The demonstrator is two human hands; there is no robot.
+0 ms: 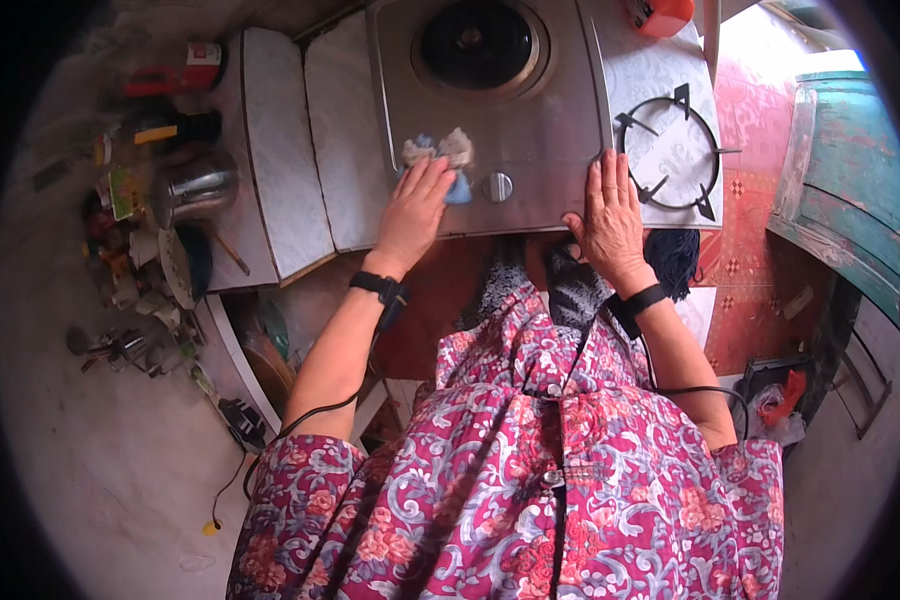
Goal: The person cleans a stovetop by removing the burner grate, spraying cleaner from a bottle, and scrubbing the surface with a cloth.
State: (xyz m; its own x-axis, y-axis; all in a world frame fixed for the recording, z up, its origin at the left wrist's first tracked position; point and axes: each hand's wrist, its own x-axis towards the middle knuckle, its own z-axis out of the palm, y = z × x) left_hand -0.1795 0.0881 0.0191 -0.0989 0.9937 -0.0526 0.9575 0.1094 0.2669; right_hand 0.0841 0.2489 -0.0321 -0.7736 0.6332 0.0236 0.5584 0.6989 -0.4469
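Note:
My left hand (415, 214) presses a crumpled blue and whitish cloth (457, 189) onto the steel top of a gas stove (540, 142), left of its round control knob (498, 187). Part of the cloth is hidden under my fingers. My right hand (613, 210) rests flat with fingers extended on the stove's right front edge and holds nothing. Toward the back of the stove is a round dark burner (477, 41) with no pan support on it. A black metal pan support (716, 154) lies on the tiled counter just right of my right hand.
Tiled counter (281, 150) runs along the left, with a metal pot (195, 187) and assorted kitchen items beyond it. An orange container (664, 15) stands at the back right. Farther right is a worn green wooden piece of furniture (855, 180). Dark mop strands (673, 262) hang below the counter.

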